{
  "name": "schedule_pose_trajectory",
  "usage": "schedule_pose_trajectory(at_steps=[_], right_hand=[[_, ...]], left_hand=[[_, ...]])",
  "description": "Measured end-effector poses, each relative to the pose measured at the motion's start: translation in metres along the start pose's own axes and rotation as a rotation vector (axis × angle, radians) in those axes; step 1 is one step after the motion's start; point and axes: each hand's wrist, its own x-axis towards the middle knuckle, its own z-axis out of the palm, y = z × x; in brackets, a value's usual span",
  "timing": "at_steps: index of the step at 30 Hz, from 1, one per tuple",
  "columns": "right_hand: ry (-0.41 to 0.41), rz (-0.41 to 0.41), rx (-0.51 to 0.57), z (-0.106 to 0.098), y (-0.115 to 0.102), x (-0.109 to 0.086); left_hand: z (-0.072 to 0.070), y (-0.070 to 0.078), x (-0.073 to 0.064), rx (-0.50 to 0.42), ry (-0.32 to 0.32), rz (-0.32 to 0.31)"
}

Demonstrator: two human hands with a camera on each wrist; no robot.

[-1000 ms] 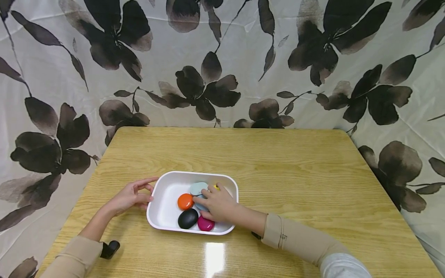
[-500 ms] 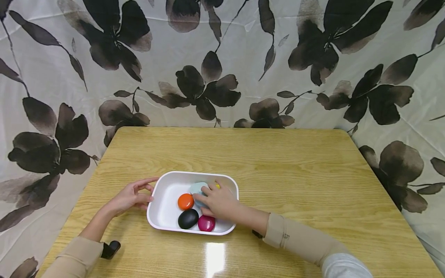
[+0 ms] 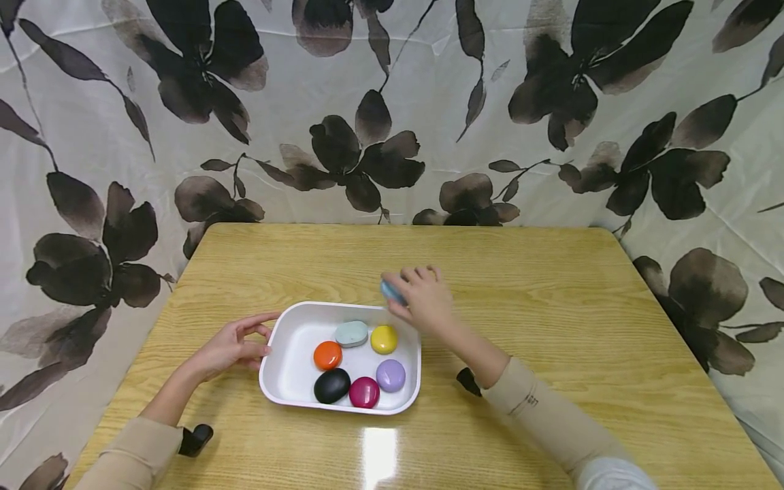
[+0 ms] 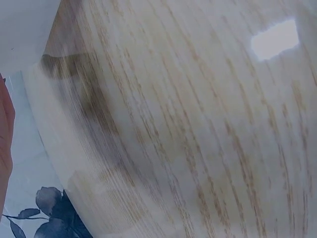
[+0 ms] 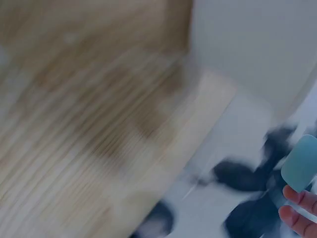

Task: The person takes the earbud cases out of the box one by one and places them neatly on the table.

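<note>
My right hand holds a smooth blue pebble in its fingers, above the back right rim of a white tray. In the right wrist view the same pebble shows light blue above two fingertips. Inside the tray lie a pale blue-grey pebble, a yellow one, an orange one, a purple one, a black one and a magenta one. The fingers of my left hand touch the tray's left end.
The tray stands on a wooden table, left of its middle. Behind and beside the table hangs a white cloth with dark flowers. Light glares off the table in front of the tray.
My right hand has lifted the blue pebble out of the tray and moved up and back with it, uncovering the yellow and purple pebbles. My left hand has stayed put.
</note>
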Motion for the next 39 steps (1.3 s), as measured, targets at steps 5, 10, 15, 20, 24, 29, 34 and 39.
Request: schedule_pose_trajectory(at_steps=[5, 10, 15, 20, 24, 29, 34, 39], right_hand=[[-0.014, 0.244, 0.015, 0.009, 0.047, 0.004], [-0.089, 0.422, 0.000, 0.026, 0.084, 0.001], [-0.192, 0.536, -0.023, 0.040, 0.103, -0.001], [-0.280, 0.612, -0.022, 0.050, 0.109, 0.000], [-0.335, 0.656, -0.015, 0.055, 0.109, 0.000], [-0.406, 0.680, -0.033, 0.059, 0.108, 0.001], [-0.444, 0.694, -0.032, 0.058, 0.107, 0.003], [-0.455, 0.697, -0.026, 0.056, 0.104, 0.003]], left_hand=[[0.000, 0.000, -0.001, 0.001, 0.003, -0.001], [0.000, 0.001, -0.001, 0.003, 0.006, 0.001], [-0.001, 0.001, -0.001, 0.010, 0.011, 0.002], [0.000, 0.001, -0.001, 0.015, 0.010, 0.000], [0.000, 0.001, -0.001, 0.017, 0.007, 0.002], [0.000, 0.001, -0.001, 0.018, 0.008, 0.004], [0.000, 0.001, -0.001, 0.013, 0.007, 0.010], [-0.001, 0.001, -0.001, 0.008, 0.002, 0.011]])
